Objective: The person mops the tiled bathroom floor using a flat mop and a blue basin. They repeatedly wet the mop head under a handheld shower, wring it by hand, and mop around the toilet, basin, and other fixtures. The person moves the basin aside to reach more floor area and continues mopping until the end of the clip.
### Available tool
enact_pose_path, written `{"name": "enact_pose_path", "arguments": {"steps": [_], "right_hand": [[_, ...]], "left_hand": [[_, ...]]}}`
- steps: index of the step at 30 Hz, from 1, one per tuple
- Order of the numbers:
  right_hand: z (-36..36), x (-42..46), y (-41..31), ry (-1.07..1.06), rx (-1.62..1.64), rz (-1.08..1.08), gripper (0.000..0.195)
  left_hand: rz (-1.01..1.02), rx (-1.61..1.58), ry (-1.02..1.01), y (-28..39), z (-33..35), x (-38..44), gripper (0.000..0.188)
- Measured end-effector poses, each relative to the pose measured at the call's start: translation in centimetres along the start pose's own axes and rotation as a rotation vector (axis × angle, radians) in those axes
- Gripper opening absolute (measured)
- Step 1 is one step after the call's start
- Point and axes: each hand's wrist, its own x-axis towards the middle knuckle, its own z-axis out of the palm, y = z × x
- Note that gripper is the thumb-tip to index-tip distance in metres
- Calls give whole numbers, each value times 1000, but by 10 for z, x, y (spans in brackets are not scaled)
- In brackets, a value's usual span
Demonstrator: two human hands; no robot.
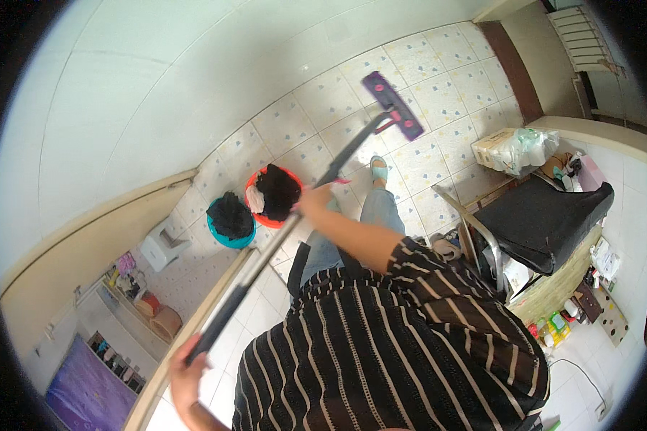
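A flat mop with a grey pole (275,242) slants up across the view, its purple head (392,105) over the patterned floor tiles. My left hand (190,366) is closed around the dark grip at the pole's lower end. Farther up, my right hand (315,199) holds the pole where its metal tube meets the dark section. Just left of that hand, a red basin (278,221) holds black and pale cloth. Beside it is a teal basin (241,241) with black cloth.
A white plastic stool (164,245) is beyond the doorway frame at left. On the right are a black-covered chair (544,221), a plastic-wrapped package (512,148) and shoes. A tiled wall (237,59) borders the floor; a brown threshold (509,70) lies at upper right.
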Motion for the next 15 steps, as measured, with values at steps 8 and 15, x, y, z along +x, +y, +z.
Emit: {"name": "enact_pose_path", "arguments": {"steps": [8, 15], "right_hand": [[140, -70, 101, -362, -191, 53, 97], [76, -6, 48, -540, 191, -80, 64]], "left_hand": [[131, 120, 674, -36, -112, -47, 20], [291, 30, 586, -5, -75, -10, 15]]}}
